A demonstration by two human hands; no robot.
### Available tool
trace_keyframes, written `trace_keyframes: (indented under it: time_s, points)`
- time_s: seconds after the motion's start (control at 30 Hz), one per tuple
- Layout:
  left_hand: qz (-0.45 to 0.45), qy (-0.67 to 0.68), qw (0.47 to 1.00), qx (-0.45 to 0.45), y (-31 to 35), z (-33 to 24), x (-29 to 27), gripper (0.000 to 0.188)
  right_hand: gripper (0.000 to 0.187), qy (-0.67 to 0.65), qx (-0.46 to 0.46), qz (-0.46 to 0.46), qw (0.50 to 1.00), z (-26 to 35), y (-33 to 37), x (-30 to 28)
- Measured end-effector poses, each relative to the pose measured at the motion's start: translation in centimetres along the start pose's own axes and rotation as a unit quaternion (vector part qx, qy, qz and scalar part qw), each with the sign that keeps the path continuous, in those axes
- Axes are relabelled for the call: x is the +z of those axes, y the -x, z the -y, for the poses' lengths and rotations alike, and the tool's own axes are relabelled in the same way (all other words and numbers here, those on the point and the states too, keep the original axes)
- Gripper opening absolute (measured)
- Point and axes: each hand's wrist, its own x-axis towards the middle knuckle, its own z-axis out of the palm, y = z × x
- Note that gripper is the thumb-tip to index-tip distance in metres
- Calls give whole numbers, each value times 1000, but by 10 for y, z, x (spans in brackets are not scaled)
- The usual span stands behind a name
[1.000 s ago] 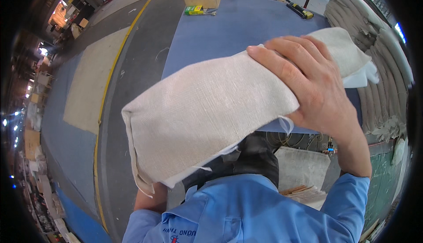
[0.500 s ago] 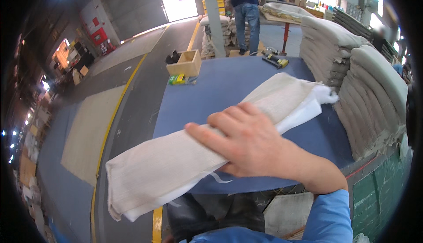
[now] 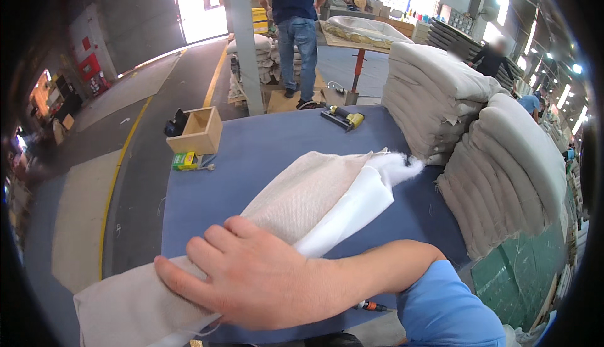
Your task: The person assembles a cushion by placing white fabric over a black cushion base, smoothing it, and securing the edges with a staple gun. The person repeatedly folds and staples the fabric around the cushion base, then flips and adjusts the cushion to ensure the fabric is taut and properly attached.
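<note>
My right hand [image 3: 251, 271] lies across a long beige fabric cushion piece [image 3: 308, 196], its fingers wrapped over the far edge and the thumb side toward me. White lining [image 3: 352, 205] shows along the near side of the piece, and white fluffy stuffing [image 3: 402, 167] pokes out at its far right end. A loose thread hangs below my palm. The piece slants over a blue-topped table [image 3: 251, 139], its left end reaching past the table's near left part. My left hand is out of view.
On the table are a wooden box [image 3: 198, 132], a small green and yellow package [image 3: 184, 161] and a yellow-black nail gun [image 3: 343, 118]. Stacks of beige cushions [image 3: 503, 164] stand at the right. Beyond the table, a person [image 3: 296, 26] stands with their back to me beside a pillar [image 3: 243, 45].
The view has swung right, so the table and box sit further left. My right hand and the cushion piece have come lower and left, a little closer to me. The grip stays the same.
</note>
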Motion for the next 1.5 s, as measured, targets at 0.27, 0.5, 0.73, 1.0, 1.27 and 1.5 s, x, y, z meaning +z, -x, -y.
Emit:
trace_keyframes:
  time_s: [0.27, 0.5, 0.73, 1.0, 1.27, 1.5]
  points:
    - [-15, -54, 998, -21, -66, -30, 46, 70, 90, -35, -5, 0, 999, -31, -24, 10]
    - [-24, -12, 1000, 1, -66, -23, 33, 68, 90, -29, -11, 13, 999, -23, -43, 20]
    - [-29, 74, 995, 58, -13, -28, -27, 66, 80, 14, -5, 68, 998, 3, -49, 20]
    - [-138, 169, 952, 215, 103, -30, -168, 64, 88, 43, -9, 36, 998, 44, -31, 19]
    - [-211, 264, 765, 548, 258, -54, -259, 62, 89, 72, -13, 23, 997, 86, -4, 4]
    - [-255, -39, 683, 683, 305, -80, -268, 88, 93, 119, -2, 17, 993, 138, 14, 10]
